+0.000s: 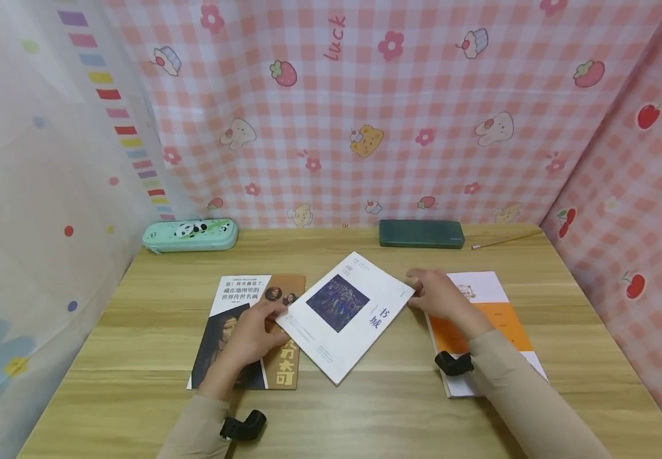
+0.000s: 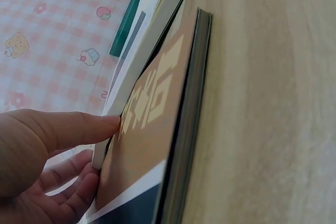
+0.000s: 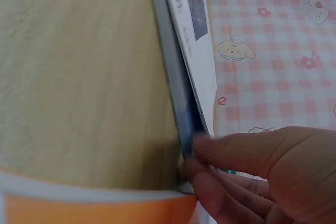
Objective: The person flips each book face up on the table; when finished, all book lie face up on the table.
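A white book (image 1: 365,347) with a dark square picture on its cover lies turned cornerwise at the middle of the table. My left hand (image 1: 256,335) holds its left corner, thumb (image 2: 89,128) on one side and fingers on the other, over a brown and dark book (image 1: 285,376) that the white one partly overlaps. At the opposite corner, my right hand (image 1: 442,296) pinches the white book between thumb and fingers, as the right wrist view shows (image 3: 236,166). Below that hand is an orange and white book (image 1: 500,319), partly covered by the right forearm.
At the back left stands a mint pencil case (image 1: 159,237) with a panda on it. A dark green case (image 1: 421,234) lies at the back, right of centre, with a pencil (image 1: 506,240) beside it. A pink checked curtain (image 1: 331,127) hangs behind the wooden table (image 1: 136,338).
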The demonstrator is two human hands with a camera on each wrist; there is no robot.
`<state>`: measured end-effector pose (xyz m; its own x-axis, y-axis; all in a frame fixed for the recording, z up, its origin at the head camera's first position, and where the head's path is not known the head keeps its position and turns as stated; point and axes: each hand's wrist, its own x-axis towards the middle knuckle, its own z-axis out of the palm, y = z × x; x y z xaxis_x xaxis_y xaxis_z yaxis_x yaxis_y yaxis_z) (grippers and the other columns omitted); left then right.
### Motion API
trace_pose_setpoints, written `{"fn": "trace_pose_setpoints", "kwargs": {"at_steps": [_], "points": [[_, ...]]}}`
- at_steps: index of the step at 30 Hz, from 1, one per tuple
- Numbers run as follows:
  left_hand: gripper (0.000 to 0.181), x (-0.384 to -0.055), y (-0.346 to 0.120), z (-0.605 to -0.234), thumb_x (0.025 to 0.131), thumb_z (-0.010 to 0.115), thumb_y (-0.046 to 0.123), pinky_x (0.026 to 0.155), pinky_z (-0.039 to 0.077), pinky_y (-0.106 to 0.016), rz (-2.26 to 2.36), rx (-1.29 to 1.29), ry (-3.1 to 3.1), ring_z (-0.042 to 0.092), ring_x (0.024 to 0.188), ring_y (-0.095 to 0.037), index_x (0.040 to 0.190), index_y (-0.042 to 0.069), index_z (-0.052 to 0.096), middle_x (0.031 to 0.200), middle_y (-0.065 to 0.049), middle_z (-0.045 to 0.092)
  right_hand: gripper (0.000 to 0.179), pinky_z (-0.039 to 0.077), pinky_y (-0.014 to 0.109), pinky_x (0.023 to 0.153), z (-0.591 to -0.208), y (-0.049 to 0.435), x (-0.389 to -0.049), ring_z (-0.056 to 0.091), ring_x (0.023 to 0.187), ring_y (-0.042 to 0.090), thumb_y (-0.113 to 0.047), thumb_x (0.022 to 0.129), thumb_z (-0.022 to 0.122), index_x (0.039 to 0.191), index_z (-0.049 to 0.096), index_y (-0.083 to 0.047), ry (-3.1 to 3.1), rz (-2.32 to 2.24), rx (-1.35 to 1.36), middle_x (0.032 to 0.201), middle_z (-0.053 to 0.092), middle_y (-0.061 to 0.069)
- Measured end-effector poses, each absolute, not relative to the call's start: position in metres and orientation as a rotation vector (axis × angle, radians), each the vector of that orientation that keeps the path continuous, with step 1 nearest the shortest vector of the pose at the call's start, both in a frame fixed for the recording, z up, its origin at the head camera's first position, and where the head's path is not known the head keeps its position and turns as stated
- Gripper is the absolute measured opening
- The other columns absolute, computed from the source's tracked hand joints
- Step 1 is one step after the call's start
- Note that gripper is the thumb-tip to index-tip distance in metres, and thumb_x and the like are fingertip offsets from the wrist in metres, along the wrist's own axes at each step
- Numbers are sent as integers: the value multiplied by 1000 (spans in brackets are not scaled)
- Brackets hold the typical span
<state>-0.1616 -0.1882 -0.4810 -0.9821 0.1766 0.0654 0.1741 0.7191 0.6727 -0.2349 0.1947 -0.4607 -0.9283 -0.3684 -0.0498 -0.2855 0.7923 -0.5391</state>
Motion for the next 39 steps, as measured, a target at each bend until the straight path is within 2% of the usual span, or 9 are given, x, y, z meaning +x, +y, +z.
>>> {"fn": "trace_pose_setpoints", "kwargs": {"at_steps": [3,8,13,18,21,25,30,35,39], "points": [[54,-159,-187,-479,73,89,3,80,54,-38,1163,315,2865,62,92,-23,123,-1,69,112,-13,69,46,59,42,76,-458,193,-236,68,85,28,1,89,66,133,57,10,2828,-831,-510,99,72,21],[64,-155,-185,-480,71,90,3,92,54,-42,1182,478,2790,60,119,-38,130,-2,65,135,-22,61,45,58,45,83,-455,189,-238,67,92,29,-7,93,61,134,57,10,2800,-883,-464,106,71,22],[74,-152,-180,-484,66,93,3,63,47,-28,1194,672,2718,58,77,-20,133,-2,63,120,-17,65,21,53,36,65,-459,185,-242,60,71,22,-20,96,69,103,67,-1,2794,-902,-499,80,65,10],[79,-147,-172,-487,64,95,4,82,49,-34,1209,738,2665,48,70,-9,134,-3,61,99,-8,63,23,41,32,60,-467,180,-246,51,68,21,-22,91,76,83,59,-8,2829,-891,-538,74,54,6],[80,-143,-166,-487,65,95,4,71,46,-28,1234,703,2614,47,74,-12,136,-3,59,94,-5,57,26,41,34,64,-469,177,-248,50,76,23,-23,89,79,86,60,-6,2848,-877,-560,82,54,8],[81,-137,-158,-487,66,95,7,60,43,-22,1243,678,2593,47,75,-14,137,-3,58,109,-6,54,32,48,40,75,-471,174,-249,53,87,28,-26,88,80,101,64,-1,2854,-856,-577,96,61,14],[81,-132,-151,-488,65,97,15,65,45,-24,1209,646,2639,49,79,-13,135,0,60,110,-5,54,55,48,52,102,-472,171,-250,57,112,36,-29,89,79,129,61,5,2842,-829,-589,128,61,23],[84,-125,-146,-491,62,98,21,84,49,-31,1223,623,2676,53,96,-15,134,-3,61,117,-6,56,60,43,56,109,-475,171,-251,53,125,42,-28,90,78,135,58,6,2835,-807,-615,138,55,26],[88,-121,-143,-494,62,98,22,85,51,-32,1252,588,2688,55,95,-16,135,-7,59,127,-9,57,63,40,58,111,-475,172,-251,48,131,45,-27,89,80,136,56,7,2842,-797,-645,142,51,28]]}}
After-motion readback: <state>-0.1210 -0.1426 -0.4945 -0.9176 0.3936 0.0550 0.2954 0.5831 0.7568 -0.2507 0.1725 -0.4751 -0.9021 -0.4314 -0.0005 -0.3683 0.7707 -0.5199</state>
